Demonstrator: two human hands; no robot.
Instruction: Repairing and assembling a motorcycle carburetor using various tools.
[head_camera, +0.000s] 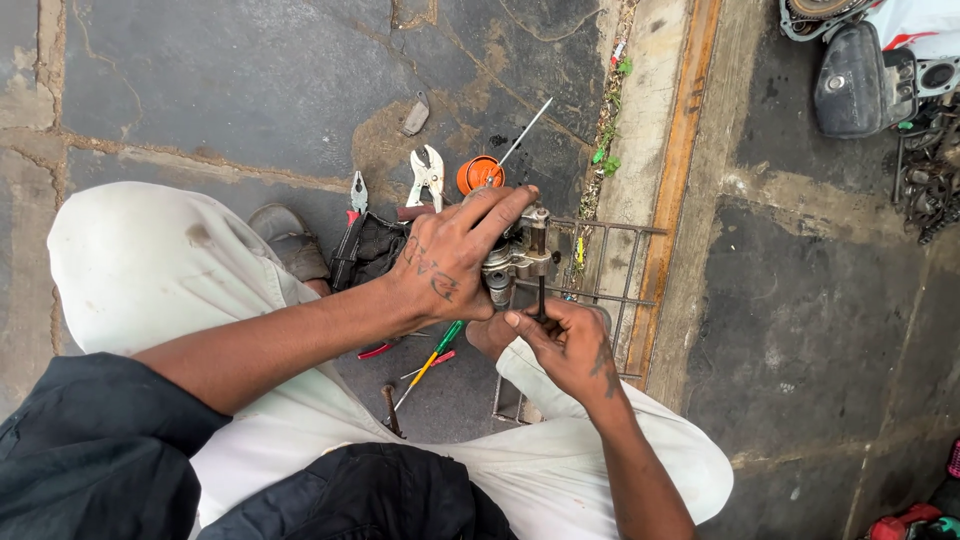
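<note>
My left hand (452, 258) is clamped over a small grey metal engine part (520, 258), fingers reaching across its top. My right hand (565, 345) grips the handle of a thin dark tool (541, 270) that stands upright in the part. Both hands work above a metal wire rack (610, 262) between my knees, which are in pale trousers.
Tools lie on the stained concrete floor: white-handled pliers (428, 175), red-handled pliers (357, 192), an orange cap (479, 174), a long thin rod (524, 131), a green and yellow screwdriver (430, 362), a dark cloth (372, 248). A black fuel tank (858, 82) and scrap parts sit at the far right.
</note>
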